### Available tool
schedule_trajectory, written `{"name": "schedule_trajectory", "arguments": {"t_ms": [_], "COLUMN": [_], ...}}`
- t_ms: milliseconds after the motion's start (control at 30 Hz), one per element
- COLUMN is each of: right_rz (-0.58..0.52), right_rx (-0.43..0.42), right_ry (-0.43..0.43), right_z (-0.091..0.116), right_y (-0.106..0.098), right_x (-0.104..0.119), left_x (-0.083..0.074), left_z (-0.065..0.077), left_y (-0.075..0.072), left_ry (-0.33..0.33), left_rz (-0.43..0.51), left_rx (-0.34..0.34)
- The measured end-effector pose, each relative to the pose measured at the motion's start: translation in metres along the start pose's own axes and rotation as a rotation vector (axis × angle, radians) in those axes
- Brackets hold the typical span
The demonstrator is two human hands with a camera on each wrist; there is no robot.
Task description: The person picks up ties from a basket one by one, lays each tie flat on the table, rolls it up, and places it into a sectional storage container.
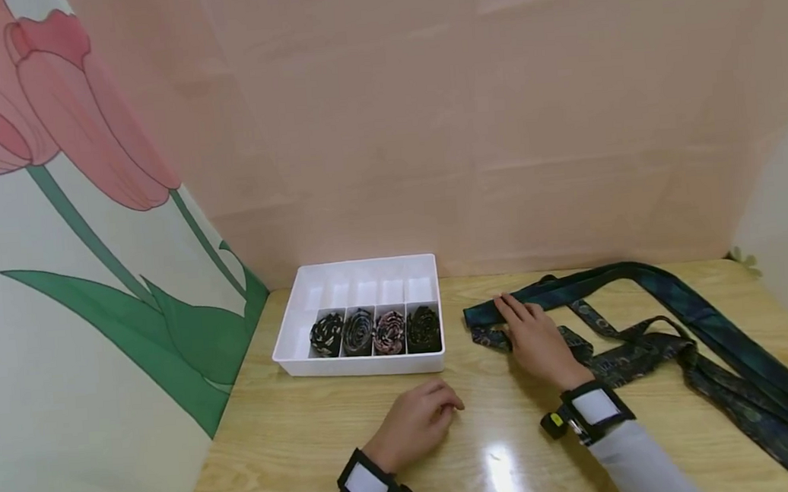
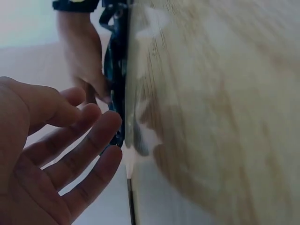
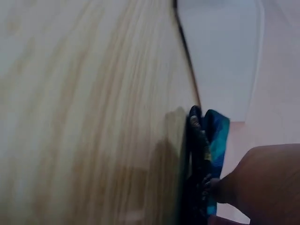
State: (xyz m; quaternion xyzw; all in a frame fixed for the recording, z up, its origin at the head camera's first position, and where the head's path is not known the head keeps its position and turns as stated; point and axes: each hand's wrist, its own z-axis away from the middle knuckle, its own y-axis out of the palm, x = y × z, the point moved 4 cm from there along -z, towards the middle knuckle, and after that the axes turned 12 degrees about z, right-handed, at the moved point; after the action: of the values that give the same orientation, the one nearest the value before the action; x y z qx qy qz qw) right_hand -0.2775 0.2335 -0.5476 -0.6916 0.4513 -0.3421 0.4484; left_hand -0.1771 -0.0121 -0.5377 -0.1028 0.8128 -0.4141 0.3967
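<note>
Left hand near mid-desk: fingers loose, holding nothing. Patterned tie and teal tie overlap, trailing out of view on the desk's right; lifting one would likely drag or tangle the other. Right hand lies across their left ends; pinching or merely touching, cannot tell. Far edge, left: tray; a knock might unsettle its rolls.

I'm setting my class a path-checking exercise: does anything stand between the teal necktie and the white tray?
Nothing visible does; only wooden tabletop separates the teal necktie, touched by the right hand, from the white divided tray.
</note>
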Motion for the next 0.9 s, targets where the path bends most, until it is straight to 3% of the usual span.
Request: {"name": "schedule_trajectory", "arguments": {"t_ms": [167,300,533,633,767,900], "right_rz": [0.078,0.056,0.024,-0.022,-0.130,-0.196], "right_rx": [0.029,0.004,-0.254,-0.315,-0.274,-0.248], "right_ry": [-0.002,0.023,0.033,0.003,-0.068,-0.196], "right_z": [-0.007,-0.005,-0.005,-0.005,-0.005,0.000], "right_y": [0.008,0.012,-0.002,-0.015,-0.032,-0.042], "right_x": [-0.002,-0.006,-0.011,-0.007,0.009,0.031], "left_x": [0.001,0.003,0.006,0.003,0.003,0.003], "left_z": [0.000,0.000,-0.001,-0.006,-0.015,-0.020], "left_y": [0.000,-0.001,-0.008,-0.013,-0.017,-0.017], "left_ry": [-0.014,-0.058,-0.142,-0.167,-0.254,-0.336], "left_rz": [-0.008,0.011,0.062,0.090,0.273,0.487], "left_rx": [0.012,0.024,-0.010,-0.061,-0.114,-0.142]}}
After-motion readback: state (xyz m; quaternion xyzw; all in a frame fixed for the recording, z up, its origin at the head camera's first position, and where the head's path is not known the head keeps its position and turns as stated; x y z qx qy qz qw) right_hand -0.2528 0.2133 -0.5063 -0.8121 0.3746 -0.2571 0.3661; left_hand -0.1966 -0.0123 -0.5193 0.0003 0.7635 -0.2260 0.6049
